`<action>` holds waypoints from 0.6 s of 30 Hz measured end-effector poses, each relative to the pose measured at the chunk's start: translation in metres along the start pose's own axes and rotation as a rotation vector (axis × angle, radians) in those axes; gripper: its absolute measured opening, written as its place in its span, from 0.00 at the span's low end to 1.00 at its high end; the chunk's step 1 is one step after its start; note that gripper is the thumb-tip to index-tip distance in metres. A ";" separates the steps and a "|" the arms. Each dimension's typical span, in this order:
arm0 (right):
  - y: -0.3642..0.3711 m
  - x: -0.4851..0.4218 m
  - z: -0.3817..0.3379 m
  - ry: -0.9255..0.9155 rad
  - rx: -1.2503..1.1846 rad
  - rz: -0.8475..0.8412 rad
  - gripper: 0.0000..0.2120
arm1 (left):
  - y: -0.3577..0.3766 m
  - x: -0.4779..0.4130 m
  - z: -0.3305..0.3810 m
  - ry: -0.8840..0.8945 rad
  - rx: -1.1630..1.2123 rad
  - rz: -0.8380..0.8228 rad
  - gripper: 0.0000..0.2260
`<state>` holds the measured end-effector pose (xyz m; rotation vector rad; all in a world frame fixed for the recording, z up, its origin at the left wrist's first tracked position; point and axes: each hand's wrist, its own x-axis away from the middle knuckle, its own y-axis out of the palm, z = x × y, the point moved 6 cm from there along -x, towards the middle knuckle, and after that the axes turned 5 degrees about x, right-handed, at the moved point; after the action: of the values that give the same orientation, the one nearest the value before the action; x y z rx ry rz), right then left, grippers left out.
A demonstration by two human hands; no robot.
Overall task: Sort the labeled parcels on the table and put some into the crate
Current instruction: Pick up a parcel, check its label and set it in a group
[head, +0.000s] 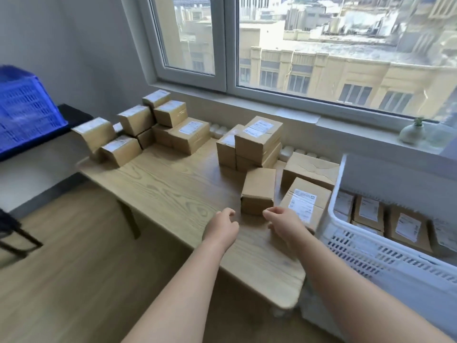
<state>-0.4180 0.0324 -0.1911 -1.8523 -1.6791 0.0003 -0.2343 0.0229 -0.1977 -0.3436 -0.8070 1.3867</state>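
Brown cardboard parcels with white labels sit on the wooden table (173, 189). A plain-faced parcel (258, 191) stands nearest me, label hidden. My left hand (222, 227) hovers just left of its front corner, fingers curled and apart, holding nothing. My right hand (284, 224) is at its right front corner, also empty, partly covering a labeled parcel (306, 201). A stack of parcels (252, 144) stands behind, and a larger pile (148, 127) fills the far left end. The white crate (346, 246) at the right holds several labeled parcels.
A blue crate (22, 112) rests on a dark surface at the far left. A window sill behind the table carries a small pale vase (411, 132). Wooden floor lies below and left of the table; a black stand leg (14, 233) shows at the left edge.
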 end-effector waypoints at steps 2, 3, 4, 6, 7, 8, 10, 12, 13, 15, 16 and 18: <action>0.042 -0.004 -0.025 -0.015 -0.025 -0.010 0.08 | -0.040 -0.012 -0.025 -0.002 0.007 -0.005 0.18; 0.055 -0.007 -0.035 -0.010 -0.035 0.003 0.09 | -0.057 -0.017 -0.033 0.003 0.011 -0.008 0.18; 0.075 -0.012 -0.048 -0.006 -0.050 0.019 0.10 | -0.079 -0.026 -0.046 0.005 0.011 -0.012 0.18; 0.093 -0.013 -0.065 -0.007 -0.036 0.034 0.09 | -0.103 -0.035 -0.055 0.014 0.037 -0.013 0.18; 0.105 -0.017 -0.076 -0.007 -0.026 0.044 0.08 | -0.116 -0.046 -0.060 0.025 0.043 -0.025 0.17; 0.110 -0.020 -0.084 -0.013 -0.010 0.056 0.08 | -0.124 -0.053 -0.061 0.035 0.053 -0.033 0.17; 0.116 -0.029 -0.100 -0.017 0.001 0.080 0.10 | -0.135 -0.072 -0.059 0.051 0.074 -0.052 0.17; 0.115 -0.041 -0.110 -0.010 0.007 0.092 0.12 | -0.142 -0.090 -0.053 0.070 0.088 -0.063 0.17; 0.113 -0.050 -0.114 -0.007 0.004 0.099 0.13 | -0.143 -0.102 -0.048 0.080 0.089 -0.069 0.17; 0.105 -0.070 -0.123 -0.010 0.001 0.130 0.13 | -0.144 -0.129 -0.035 0.105 0.085 -0.084 0.17; 0.101 -0.079 -0.127 -0.012 -0.003 0.148 0.14 | -0.145 -0.142 -0.029 0.117 0.078 -0.091 0.17; 0.087 -0.100 -0.135 -0.017 0.008 0.199 0.14 | -0.147 -0.168 -0.013 0.140 0.080 -0.097 0.17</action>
<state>-0.3043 -0.1165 -0.1616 -2.0109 -1.4963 0.1053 -0.1143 -0.1616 -0.1611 -0.3311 -0.6433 1.2854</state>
